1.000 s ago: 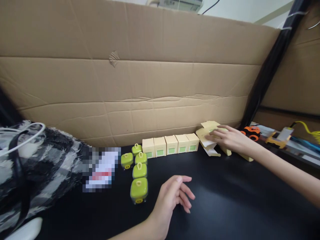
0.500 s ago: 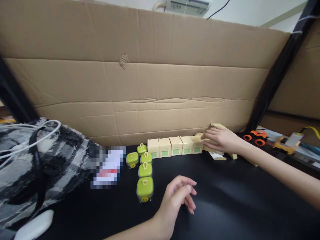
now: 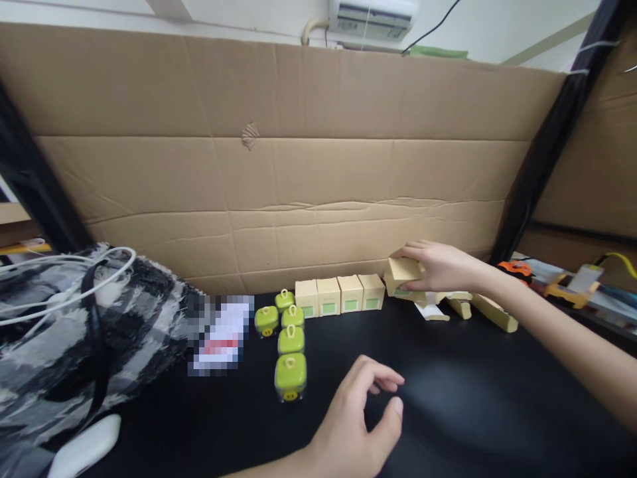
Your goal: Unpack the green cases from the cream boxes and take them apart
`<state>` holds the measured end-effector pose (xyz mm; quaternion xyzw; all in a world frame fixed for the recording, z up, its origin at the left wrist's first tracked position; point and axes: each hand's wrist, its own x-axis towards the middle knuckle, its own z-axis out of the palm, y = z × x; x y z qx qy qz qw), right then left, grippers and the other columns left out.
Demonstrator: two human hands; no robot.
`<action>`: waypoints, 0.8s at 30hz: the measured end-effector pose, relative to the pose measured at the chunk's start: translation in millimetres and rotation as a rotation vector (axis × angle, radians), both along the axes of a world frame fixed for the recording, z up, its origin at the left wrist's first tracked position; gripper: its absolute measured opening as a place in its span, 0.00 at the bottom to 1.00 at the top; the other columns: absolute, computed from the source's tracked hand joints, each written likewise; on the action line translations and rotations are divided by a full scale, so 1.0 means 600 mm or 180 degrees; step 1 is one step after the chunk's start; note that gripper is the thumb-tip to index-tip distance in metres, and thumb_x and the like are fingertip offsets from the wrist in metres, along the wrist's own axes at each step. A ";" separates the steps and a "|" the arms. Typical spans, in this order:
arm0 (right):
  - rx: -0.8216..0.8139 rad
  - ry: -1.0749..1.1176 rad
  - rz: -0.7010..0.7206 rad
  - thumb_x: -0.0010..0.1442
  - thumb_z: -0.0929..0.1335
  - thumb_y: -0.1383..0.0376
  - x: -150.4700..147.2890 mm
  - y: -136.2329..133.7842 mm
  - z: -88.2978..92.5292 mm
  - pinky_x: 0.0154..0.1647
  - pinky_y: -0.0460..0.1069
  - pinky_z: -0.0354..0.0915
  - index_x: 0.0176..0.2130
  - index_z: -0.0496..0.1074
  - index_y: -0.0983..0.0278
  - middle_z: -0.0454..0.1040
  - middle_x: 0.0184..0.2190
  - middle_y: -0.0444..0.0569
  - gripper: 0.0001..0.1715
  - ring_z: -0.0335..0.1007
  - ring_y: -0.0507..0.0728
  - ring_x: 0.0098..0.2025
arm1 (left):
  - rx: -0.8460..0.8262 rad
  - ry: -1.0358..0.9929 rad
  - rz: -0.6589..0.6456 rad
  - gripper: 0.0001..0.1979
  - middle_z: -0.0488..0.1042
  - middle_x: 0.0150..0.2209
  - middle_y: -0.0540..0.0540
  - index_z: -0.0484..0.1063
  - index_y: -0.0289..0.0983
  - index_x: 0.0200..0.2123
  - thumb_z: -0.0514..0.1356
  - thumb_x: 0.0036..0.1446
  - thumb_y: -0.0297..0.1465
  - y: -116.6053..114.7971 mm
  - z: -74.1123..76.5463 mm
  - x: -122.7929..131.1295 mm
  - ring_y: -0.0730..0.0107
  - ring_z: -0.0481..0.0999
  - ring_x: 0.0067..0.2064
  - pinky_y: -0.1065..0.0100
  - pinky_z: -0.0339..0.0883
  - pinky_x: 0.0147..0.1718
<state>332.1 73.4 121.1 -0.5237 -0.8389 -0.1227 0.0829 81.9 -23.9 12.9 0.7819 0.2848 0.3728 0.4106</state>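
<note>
My right hand (image 3: 432, 264) grips a small cream box (image 3: 404, 272) with a green label, at the right end of a row of similar boxes (image 3: 328, 297) along the cardboard wall. Thumb in front and fingers behind, it holds the box slightly tilted and apart from the row. Nearer to me, my left hand (image 3: 365, 411) hovers over the black tabletop with thumb and fingers apart and nothing between them. To its left stand several small green-lidded containers (image 3: 290, 373) with yellow loops on top.
Flattened cream cartons (image 3: 492, 312) lie at the right, by a white flap (image 3: 432, 311). An orange toy vehicle (image 3: 515, 270) is beyond them. At left are a grey-black shaggy cloth (image 3: 144, 332), white cables (image 3: 112, 265) and a white mouse-like object (image 3: 87, 445). Cardboard (image 3: 308, 172) walls the back.
The right hand has taken the end box and drawn it away from the row. My left hand's thumb and fingers have spread wider. The view has tilted up slightly.
</note>
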 end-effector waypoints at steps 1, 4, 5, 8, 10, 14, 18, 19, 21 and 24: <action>0.0039 0.0081 0.0051 0.51 0.71 0.55 -0.005 -0.020 0.003 0.46 0.59 0.63 0.52 0.66 0.68 0.71 0.45 0.58 0.33 0.66 0.67 0.48 | 0.0101 0.0107 0.0073 0.12 0.68 0.42 0.42 0.65 0.36 0.44 0.54 0.56 0.28 0.000 0.001 0.000 0.60 0.70 0.46 0.57 0.64 0.48; -0.0140 0.0291 0.0356 0.51 0.70 0.50 -0.033 -0.072 -0.009 0.46 0.54 0.65 0.51 0.66 0.64 0.72 0.46 0.52 0.33 0.68 0.62 0.47 | 0.0209 0.0196 0.0454 0.25 0.59 0.57 0.39 0.52 0.40 0.56 0.55 0.56 0.30 0.008 -0.005 0.001 0.57 0.60 0.60 0.51 0.56 0.57; -0.0295 0.0404 0.0517 0.51 0.71 0.50 -0.044 -0.087 -0.019 0.46 0.52 0.65 0.51 0.66 0.62 0.72 0.46 0.51 0.33 0.69 0.60 0.46 | 0.0265 0.0175 0.0576 0.30 0.54 0.60 0.38 0.47 0.41 0.58 0.57 0.55 0.30 0.012 -0.009 0.001 0.56 0.55 0.63 0.50 0.53 0.59; -0.0780 0.0868 0.1050 0.49 0.74 0.53 -0.078 -0.120 -0.054 0.48 0.51 0.64 0.51 0.66 0.62 0.72 0.45 0.49 0.33 0.68 0.58 0.47 | 0.0462 0.0159 0.0638 0.39 0.49 0.62 0.38 0.42 0.42 0.60 0.62 0.51 0.30 0.024 -0.021 -0.004 0.54 0.50 0.65 0.48 0.48 0.62; -0.0907 0.1092 0.1272 0.50 0.74 0.57 -0.092 -0.132 -0.075 0.49 0.51 0.63 0.51 0.65 0.62 0.70 0.46 0.50 0.31 0.67 0.58 0.48 | 0.0403 0.0210 0.0490 0.39 0.54 0.61 0.39 0.45 0.42 0.60 0.63 0.50 0.30 0.028 -0.025 -0.011 0.53 0.54 0.64 0.48 0.50 0.61; -0.0719 0.1140 0.1310 0.55 0.71 0.55 -0.098 -0.142 -0.102 0.46 0.54 0.64 0.52 0.64 0.63 0.69 0.46 0.53 0.29 0.66 0.60 0.46 | -0.0084 0.0275 0.0408 0.38 0.61 0.58 0.41 0.49 0.44 0.62 0.65 0.51 0.34 0.027 -0.022 -0.021 0.54 0.61 0.60 0.50 0.55 0.59; -0.0411 0.1132 0.1400 0.57 0.70 0.54 -0.094 -0.142 -0.116 0.45 0.55 0.65 0.52 0.62 0.62 0.69 0.45 0.53 0.28 0.67 0.60 0.46 | -0.0294 0.0248 0.0453 0.40 0.62 0.58 0.42 0.51 0.45 0.63 0.66 0.50 0.36 0.025 -0.021 -0.022 0.55 0.62 0.59 0.52 0.54 0.59; -0.0284 0.1164 0.1414 0.57 0.70 0.54 -0.092 -0.142 -0.118 0.45 0.55 0.66 0.53 0.61 0.62 0.69 0.45 0.53 0.29 0.67 0.61 0.46 | -0.0314 0.0221 0.0466 0.40 0.62 0.58 0.43 0.50 0.46 0.63 0.66 0.50 0.36 0.025 -0.023 -0.022 0.55 0.62 0.59 0.53 0.54 0.59; 0.0109 0.1271 0.1380 0.56 0.71 0.53 -0.088 -0.143 -0.120 0.44 0.56 0.66 0.52 0.59 0.62 0.68 0.45 0.55 0.31 0.67 0.62 0.46 | -0.0370 0.0147 0.0514 0.41 0.62 0.57 0.42 0.49 0.46 0.63 0.66 0.51 0.36 0.025 -0.027 -0.022 0.55 0.63 0.58 0.53 0.56 0.58; 0.0227 0.1626 0.1464 0.53 0.72 0.50 -0.082 -0.150 -0.116 0.42 0.56 0.67 0.48 0.61 0.60 0.68 0.42 0.54 0.29 0.67 0.62 0.44 | -0.0308 0.0077 0.0539 0.39 0.62 0.55 0.42 0.50 0.45 0.62 0.65 0.51 0.35 0.025 -0.029 -0.022 0.56 0.65 0.56 0.55 0.60 0.55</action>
